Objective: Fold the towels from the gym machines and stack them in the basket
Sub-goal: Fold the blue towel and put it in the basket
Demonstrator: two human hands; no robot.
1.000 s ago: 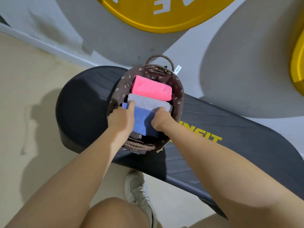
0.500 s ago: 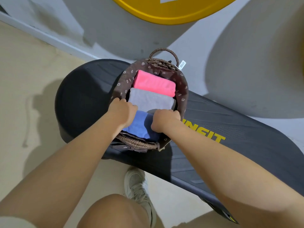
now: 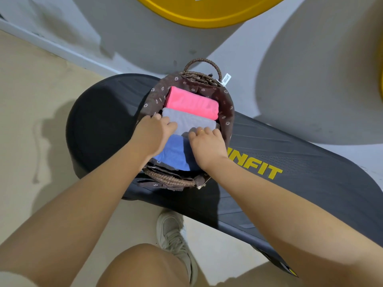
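Both my hands have crept forward: left hand (image 3: 154, 132) and right hand (image 3: 207, 142) seemingly clutch the folded blue terry towel (image 3: 176, 153) inside the brown woven wicker basket (image 3: 172, 180).

black bench (image 3: 290, 162), yellow lettering | yellow disc (image 3: 207, 13) on wall | grey shoe (image 3: 176, 239) on floor
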